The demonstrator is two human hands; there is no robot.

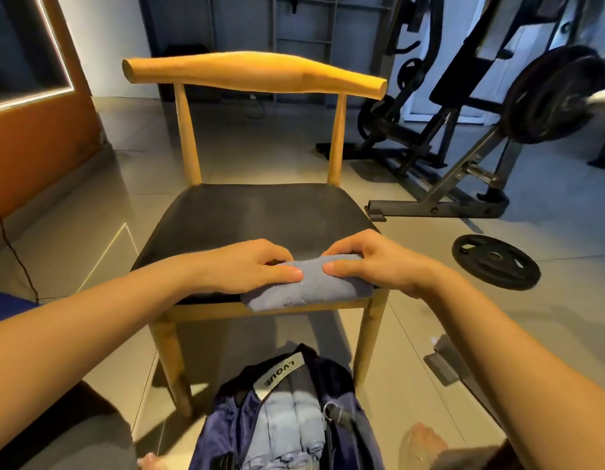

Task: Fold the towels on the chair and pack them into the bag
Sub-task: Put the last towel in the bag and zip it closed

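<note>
Both thumbs press on top of a folded grey towel point(311, 290) while curled fingers pinch its far edge, the left hand point(250, 266) at its left end and the right hand point(372, 259) at its right. It lies at the front edge of the chair point(260, 215)'s black seat. Below, an open blue bag point(226, 429) holds pale folded cloth point(291, 425).

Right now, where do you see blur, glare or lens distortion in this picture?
Head view: the grey towel and the left hand and right hand gripping it are sharp; the barbell weight plate at upper right is smeared; the light strip at upper left glares and reflects as a line on the floor tiles; the wide lens stretches the forearms.
</note>
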